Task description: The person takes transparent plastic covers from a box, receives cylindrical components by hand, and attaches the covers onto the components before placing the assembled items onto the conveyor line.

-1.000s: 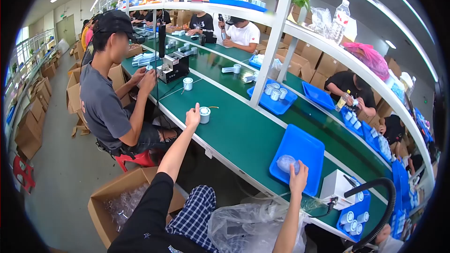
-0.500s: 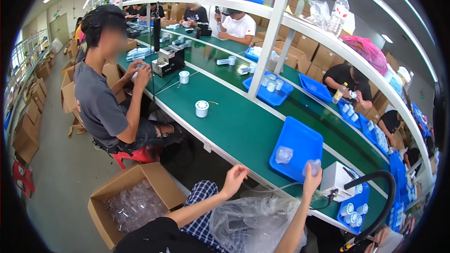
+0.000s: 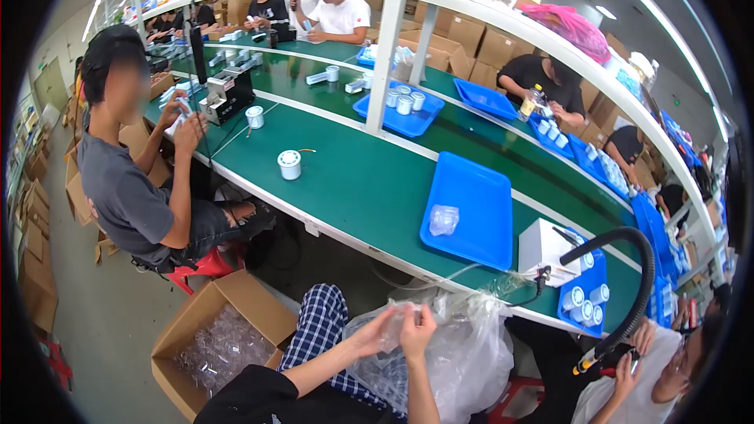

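Observation:
Above my lap, both my hands are close together on a thin clear plastic piece, whose exact shape is hard to make out. My left hand grips it from the left, fingers curled. My right hand pinches it from the other side. Under and beyond them a large clear plastic bag lies crumpled over my lap, against the bench edge. A blue tray rests on the green bench, with a clear plastic piece inside.
An open carton of clear plastic parts stands at my left. On the bench are white cylinders, a white box and a black flexible hose. A co-worker sits at left; another person is at lower right.
My right hand has come back from over the blue tray with the clear plastic piece. Both hands now meet on it above the bag. The view has shifted, with a person appearing at lower right.

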A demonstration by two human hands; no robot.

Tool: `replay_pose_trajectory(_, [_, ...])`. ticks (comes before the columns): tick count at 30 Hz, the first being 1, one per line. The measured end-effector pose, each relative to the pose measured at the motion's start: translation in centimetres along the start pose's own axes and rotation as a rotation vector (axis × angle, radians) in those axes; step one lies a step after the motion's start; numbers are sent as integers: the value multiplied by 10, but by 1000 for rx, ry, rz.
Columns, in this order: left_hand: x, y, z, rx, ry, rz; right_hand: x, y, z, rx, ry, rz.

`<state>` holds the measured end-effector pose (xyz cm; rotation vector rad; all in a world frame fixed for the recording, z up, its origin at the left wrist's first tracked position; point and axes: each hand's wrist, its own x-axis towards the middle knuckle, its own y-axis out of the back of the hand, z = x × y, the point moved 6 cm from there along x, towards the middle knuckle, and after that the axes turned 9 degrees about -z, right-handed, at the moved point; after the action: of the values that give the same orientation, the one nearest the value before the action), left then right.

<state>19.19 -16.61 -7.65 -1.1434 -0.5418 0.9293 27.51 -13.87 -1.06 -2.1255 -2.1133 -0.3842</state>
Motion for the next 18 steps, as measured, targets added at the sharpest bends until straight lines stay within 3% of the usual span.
replay_pose_trajectory(3, [-15,-8,3,-184,118,6,4,-7,-14,0,43,58])
replay_pose_trajectory(4, [-16,18,-8,-276,169,-104,5,-5,-13,-20,58,77])
replay_pose_trajectory(7, [-20,24,-24,-285,250,-150,-2,8,-37,-14,97,151])
replay_pose_trajectory(8, [-22,29,-27,-265,266,-121,-17,22,-46,-75,198,346])
replay_pose_trajectory(10, [-23,30,-21,-206,248,-63,-34,45,-83,8,653,544])
replay_pose_trajectory(12, [-21,35,-14,-238,229,-16,-52,68,-83,63,653,530])
replay_pose_trajectory(14, [-21,35,2,-188,148,-11,-60,58,-76,-554,706,136])
replay_pose_trajectory(18, [-19,24,38,-97,-25,11,-90,94,104,-988,180,-45])
